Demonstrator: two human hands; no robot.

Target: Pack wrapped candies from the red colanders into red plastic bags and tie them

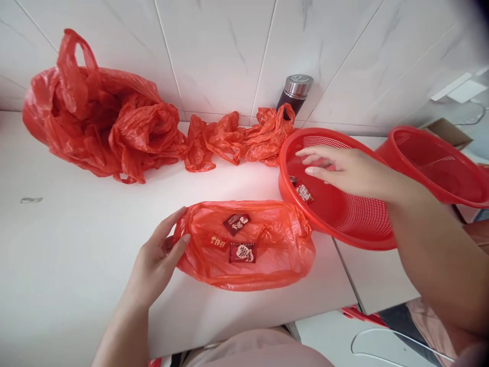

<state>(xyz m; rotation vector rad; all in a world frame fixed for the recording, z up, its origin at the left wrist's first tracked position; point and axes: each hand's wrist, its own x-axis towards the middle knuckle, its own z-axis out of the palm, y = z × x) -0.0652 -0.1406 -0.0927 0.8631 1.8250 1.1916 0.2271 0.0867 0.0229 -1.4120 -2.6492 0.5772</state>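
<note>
My left hand [158, 257] pinches the left rim of an open red plastic bag [282, 244] lying on the white table [76, 244]. Inside the bag lie three small red candy packets [242, 252]. My right hand [344, 171] hovers over a red perforated basket [344, 214] at the table's right edge, fingers stretched out and nothing seen in them. A few wrapped candies [303, 192] rest in the basket just below the fingers.
A big crumpled red bag [99, 117] and smaller red bags [237, 137] lie along the tiled wall. A dark flask with a steel cap [295, 94] stands behind them. A second red basket [435, 163] sits at the far right.
</note>
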